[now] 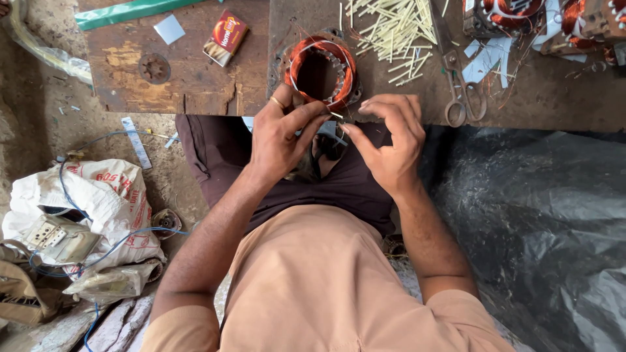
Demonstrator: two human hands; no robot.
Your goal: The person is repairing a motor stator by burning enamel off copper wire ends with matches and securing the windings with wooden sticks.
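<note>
A round motor stator [321,70] wound with copper wire lies on the wooden workbench [195,78] at its near edge. My left hand [280,138], with a ring on one finger, rests against the stator's near rim. My right hand [386,138] is just to the right, thumb and fingers pinched together. Between the two hands runs a thin pale sliver [336,116], too small to tell which hand grips it. A heap of pale thin sticks [396,29] lies right behind the stator.
Scissors [462,98] lie on the bench to the right, next to white paper scraps [489,57] and more copper-wound parts [502,14]. A small orange box [226,37] and a dark gear [154,68] sit on the left. White sacks [104,195] lie on the floor, black plastic sheet [541,221] at right.
</note>
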